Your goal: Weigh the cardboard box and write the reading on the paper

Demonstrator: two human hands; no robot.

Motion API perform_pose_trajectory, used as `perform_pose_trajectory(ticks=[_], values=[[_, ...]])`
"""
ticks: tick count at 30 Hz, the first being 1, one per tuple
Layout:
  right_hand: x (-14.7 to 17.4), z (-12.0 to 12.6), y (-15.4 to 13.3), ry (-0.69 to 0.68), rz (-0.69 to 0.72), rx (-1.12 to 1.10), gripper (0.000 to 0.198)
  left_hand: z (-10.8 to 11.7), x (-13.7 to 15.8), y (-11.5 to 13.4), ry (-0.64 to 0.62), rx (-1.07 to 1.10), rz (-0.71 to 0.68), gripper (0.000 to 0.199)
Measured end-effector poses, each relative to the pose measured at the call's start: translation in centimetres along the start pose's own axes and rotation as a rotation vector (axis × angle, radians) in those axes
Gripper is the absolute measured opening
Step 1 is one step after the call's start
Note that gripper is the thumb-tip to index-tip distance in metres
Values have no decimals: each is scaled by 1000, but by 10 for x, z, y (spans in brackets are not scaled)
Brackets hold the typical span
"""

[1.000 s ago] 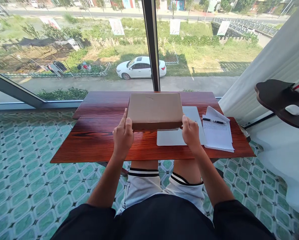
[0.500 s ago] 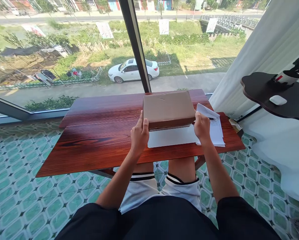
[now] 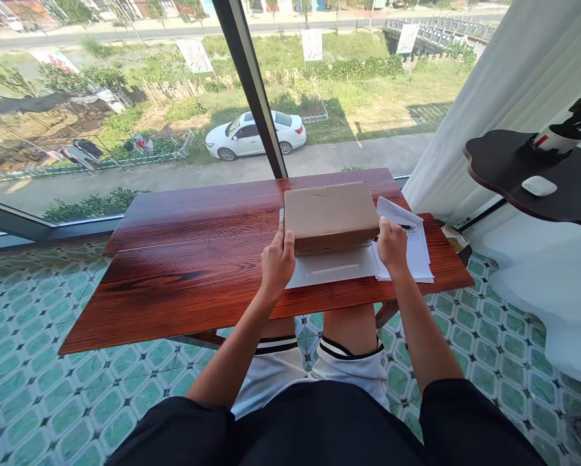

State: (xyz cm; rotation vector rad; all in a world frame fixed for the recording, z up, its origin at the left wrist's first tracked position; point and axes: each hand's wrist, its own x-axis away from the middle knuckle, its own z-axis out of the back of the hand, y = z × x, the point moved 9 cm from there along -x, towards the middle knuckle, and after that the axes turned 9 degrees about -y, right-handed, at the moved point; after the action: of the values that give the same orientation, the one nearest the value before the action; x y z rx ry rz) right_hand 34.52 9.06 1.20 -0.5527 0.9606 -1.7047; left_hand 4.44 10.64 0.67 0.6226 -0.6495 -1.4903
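Head view shows a box [image 3: 330, 210] on the far right part of the tabletop [image 3: 188, 272], over a white sheet [image 3: 336, 268]. Left hand [image 3: 277, 260] grips the box's near left corner, fingers clamped on its edge; right hand [image 3: 392, 244] clamps its near right corner. Papers [image 3: 414, 249] lie just right of the box, partly under that hand. Right of the box, well apart, a dark shelf [image 3: 504, 171] carries a white mouse [image 3: 539, 186].

Head camera, single view | looks forward and down from seated height | surface [image 3: 183, 272] close below | window [image 3: 125, 97] beyond
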Motion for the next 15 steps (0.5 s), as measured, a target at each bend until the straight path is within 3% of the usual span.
perform_pose_trajectory(ticks=[15], values=[[-1, -1, 8, 19, -52, 8, 45, -7, -2, -4, -31, -46, -26, 74]])
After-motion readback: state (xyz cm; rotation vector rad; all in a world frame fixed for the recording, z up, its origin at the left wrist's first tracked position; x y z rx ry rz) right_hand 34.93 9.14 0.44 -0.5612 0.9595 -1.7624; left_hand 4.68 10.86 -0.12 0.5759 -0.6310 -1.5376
